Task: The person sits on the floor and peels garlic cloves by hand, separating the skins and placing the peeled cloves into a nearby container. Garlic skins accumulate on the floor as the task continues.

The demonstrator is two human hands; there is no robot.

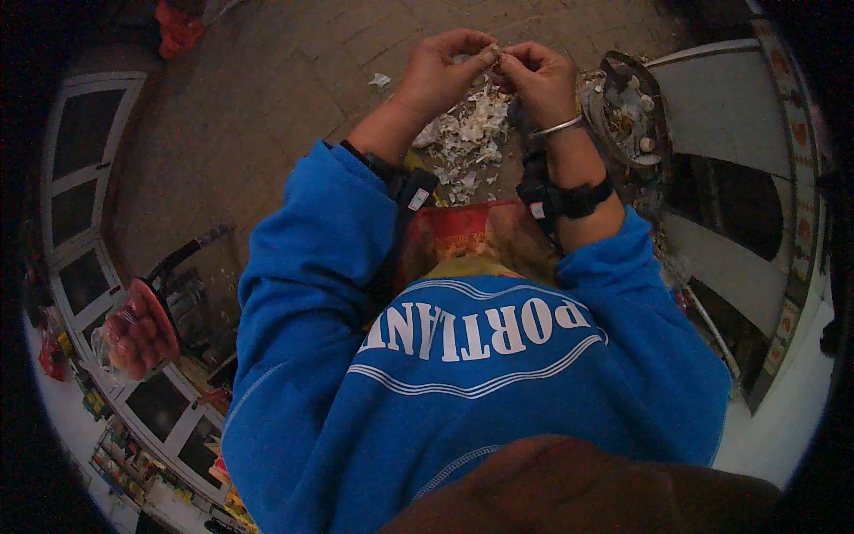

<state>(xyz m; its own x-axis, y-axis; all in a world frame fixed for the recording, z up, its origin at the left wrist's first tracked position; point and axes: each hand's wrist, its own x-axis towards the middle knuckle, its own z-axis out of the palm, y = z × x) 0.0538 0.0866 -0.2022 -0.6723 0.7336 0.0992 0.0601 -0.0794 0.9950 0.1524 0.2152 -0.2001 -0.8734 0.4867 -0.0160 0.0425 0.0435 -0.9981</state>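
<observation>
My left hand and my right hand meet at the top of the view, their thumbs and fingertips pinching a small pale piece between them. It looks like a garlic clove, though it is mostly hidden by the fingers. Below my hands lies a heap of white papery skins, resembling garlic peel. One loose flake is on the tiled floor, left of the heap. A silver bangle is on my right wrist, and both forearms carry black strapped devices.
Right of my hands stands a round container with pale bits inside, beside a white cabinet. At left, a pink tray of round red produce sits in clear plastic near paned doors. A red bag lies at upper left.
</observation>
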